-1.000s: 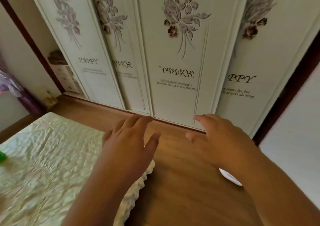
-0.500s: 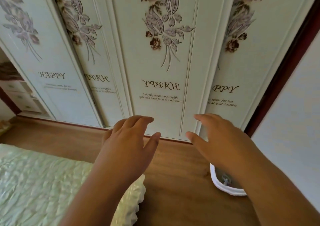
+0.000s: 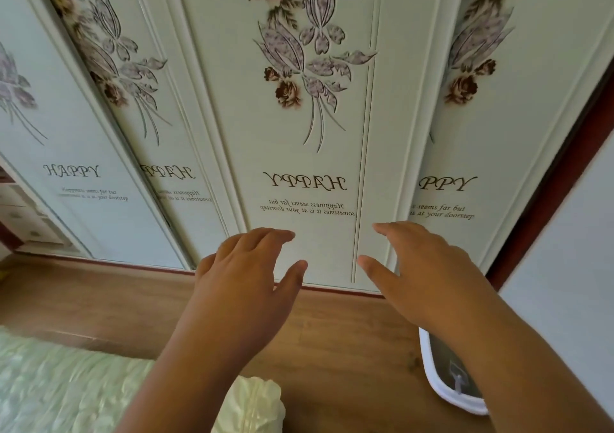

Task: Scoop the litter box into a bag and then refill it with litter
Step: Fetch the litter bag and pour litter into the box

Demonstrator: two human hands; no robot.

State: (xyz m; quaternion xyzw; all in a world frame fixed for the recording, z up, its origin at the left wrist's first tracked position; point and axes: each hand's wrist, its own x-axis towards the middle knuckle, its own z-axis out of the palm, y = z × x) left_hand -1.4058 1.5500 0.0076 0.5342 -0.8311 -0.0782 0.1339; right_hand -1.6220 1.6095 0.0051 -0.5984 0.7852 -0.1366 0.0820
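Both my hands empty — left hand (image 3: 242, 286) and right hand (image 3: 422, 276) spread, fingers relaxed. Litter box (image 3: 442, 386) at five o'clock — I'd turn there, crouch, find the scoop first.

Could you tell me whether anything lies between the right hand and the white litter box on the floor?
Nothing visible does. The right hand hangs open above the litter box, whose far part the forearm hides; only bare wooden floor lies beside it.

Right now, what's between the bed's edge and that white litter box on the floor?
In the head view, only bare wooden floor separates the bed from the litter box.
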